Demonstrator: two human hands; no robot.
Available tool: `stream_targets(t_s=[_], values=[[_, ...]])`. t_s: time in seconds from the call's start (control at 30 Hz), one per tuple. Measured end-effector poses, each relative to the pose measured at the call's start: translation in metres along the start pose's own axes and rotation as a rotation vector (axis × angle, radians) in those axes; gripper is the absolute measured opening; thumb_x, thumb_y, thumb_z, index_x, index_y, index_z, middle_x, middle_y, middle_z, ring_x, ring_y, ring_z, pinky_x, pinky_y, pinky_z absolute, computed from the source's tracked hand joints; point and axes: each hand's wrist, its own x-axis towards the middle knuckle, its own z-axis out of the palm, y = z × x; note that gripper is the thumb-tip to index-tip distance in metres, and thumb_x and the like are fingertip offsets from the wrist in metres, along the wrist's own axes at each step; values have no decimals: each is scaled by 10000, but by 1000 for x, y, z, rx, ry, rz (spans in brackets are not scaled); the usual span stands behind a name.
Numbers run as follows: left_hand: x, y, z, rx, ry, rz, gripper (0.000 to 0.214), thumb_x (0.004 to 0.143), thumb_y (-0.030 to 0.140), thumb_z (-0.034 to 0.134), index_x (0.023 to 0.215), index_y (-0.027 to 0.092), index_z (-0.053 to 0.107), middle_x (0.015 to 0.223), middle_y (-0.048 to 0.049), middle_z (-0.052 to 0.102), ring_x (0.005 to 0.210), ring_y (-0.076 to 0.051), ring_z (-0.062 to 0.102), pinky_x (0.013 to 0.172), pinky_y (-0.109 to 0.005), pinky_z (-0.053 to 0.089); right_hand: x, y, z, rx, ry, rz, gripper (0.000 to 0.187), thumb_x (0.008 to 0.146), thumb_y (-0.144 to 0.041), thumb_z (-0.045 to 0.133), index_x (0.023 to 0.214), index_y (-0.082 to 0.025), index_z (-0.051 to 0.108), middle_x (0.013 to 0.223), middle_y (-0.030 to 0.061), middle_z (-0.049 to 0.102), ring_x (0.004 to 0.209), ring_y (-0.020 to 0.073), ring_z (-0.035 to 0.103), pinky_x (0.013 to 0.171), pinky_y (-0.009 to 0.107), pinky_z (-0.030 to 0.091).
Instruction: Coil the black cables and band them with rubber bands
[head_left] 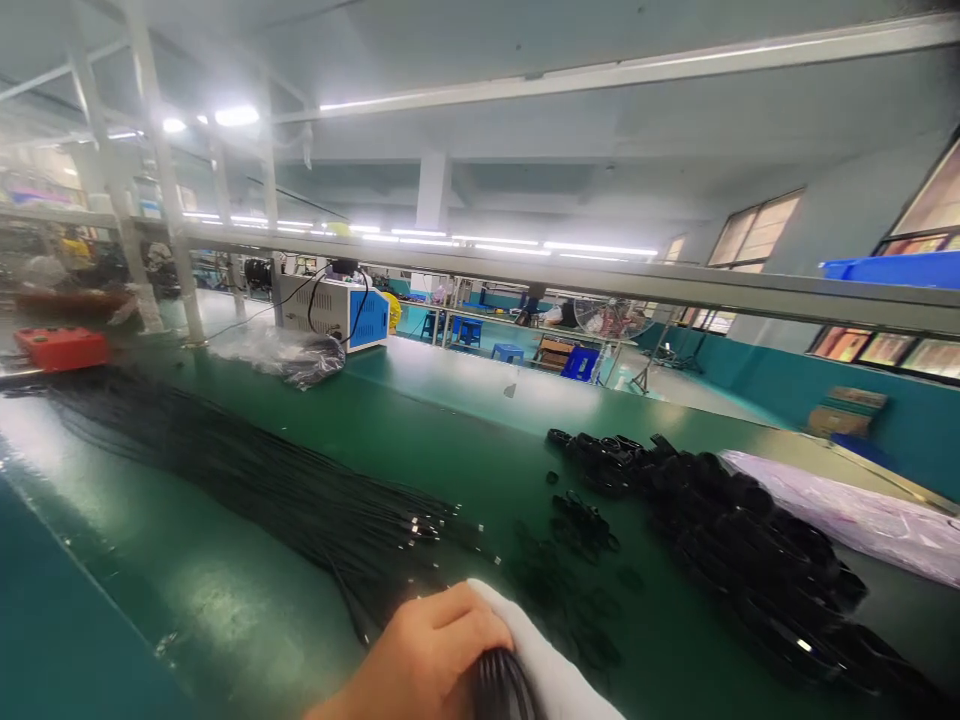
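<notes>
At the bottom of the head view, my bare left hand [439, 645] is closed with its fingers curled over a looped bundle of black cables [504, 688]. My right hand [536, 645], covered in a white glove, presses against the bundle from the other side and touches the left hand. Most of its fingers are hidden. Beyond both hands, a long sheaf of loose black cables [262, 475] with small pale metallic ends stretches across the green table to the far left. Smaller black coils [581, 522] lie to the right of the hands.
A large heap of black coiled cables [720, 520] covers the right side beside pinkish plastic wrap [847, 510]. A blue-and-white machine [330, 310] stands at the back near a clear plastic bag [300, 358]. A red box [61, 348] sits far left. Overhead runs a shelf rail [525, 270].
</notes>
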Motion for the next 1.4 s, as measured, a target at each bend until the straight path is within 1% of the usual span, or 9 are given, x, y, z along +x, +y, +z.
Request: stream_targets(t_s=[0.13,0.23,0.33,0.67,0.9,1.03,1.13,1.3,1.4], values=[[-1,3,0,-11,-59,-190,271,762,72,393,863,159,629,800,-60,610,722,-150,579,658,-220,456,14,6,0,125,-73,44,128,608,-167,753,682,-208,657,707,-21,561,746,154,555,778,282,475],[2,9,-2,-110,-52,-442,247,771,102,452,931,190,620,858,-30,609,772,-148,578,693,-226,453,12,13,3,217,-149,118,244,574,-185,766,787,-172,647,733,-3,575,690,144,558,680,290,490],[8,11,-3,-251,-47,-672,201,780,156,494,962,211,561,771,30,589,635,-115,556,591,-210,448,6,18,6,404,-243,172,324,679,-321,724,912,-115,631,795,55,583,677,144,561,594,284,490],[8,4,15,-282,1,-897,85,699,155,481,771,198,492,624,53,528,452,-101,514,381,-190,387,3,36,12,456,-217,125,296,750,-362,681,850,-89,628,756,58,565,707,161,588,601,288,511],[16,-7,9,-18,-110,-862,98,621,136,530,698,196,520,602,48,547,574,-114,489,481,-191,315,3,56,15,464,-162,171,332,721,-367,701,864,-91,584,680,51,607,526,113,577,430,187,472],[7,0,1,31,-90,-808,89,686,196,530,771,206,553,709,32,570,674,-143,501,581,-224,354,5,58,12,603,-67,214,277,747,-356,687,841,-128,559,729,21,571,663,161,615,551,287,529],[-8,8,-2,-1,-120,-715,128,644,166,554,768,199,550,831,9,576,783,-162,508,695,-246,387,6,58,7,642,-94,172,301,764,-365,682,905,-127,564,781,34,579,733,169,619,601,289,524],[-5,8,-3,-32,-36,-747,95,770,235,513,839,198,567,767,18,580,704,-148,509,644,-242,388,4,65,9,688,-176,206,256,806,-289,635,974,-113,555,816,59,595,752,184,643,560,277,556],[9,0,-10,-54,-133,-721,148,730,187,544,870,212,588,752,42,592,688,-135,521,618,-227,381,3,66,8,648,-165,244,257,773,-294,654,922,-99,579,824,77,620,658,168,647,471,244,552]])
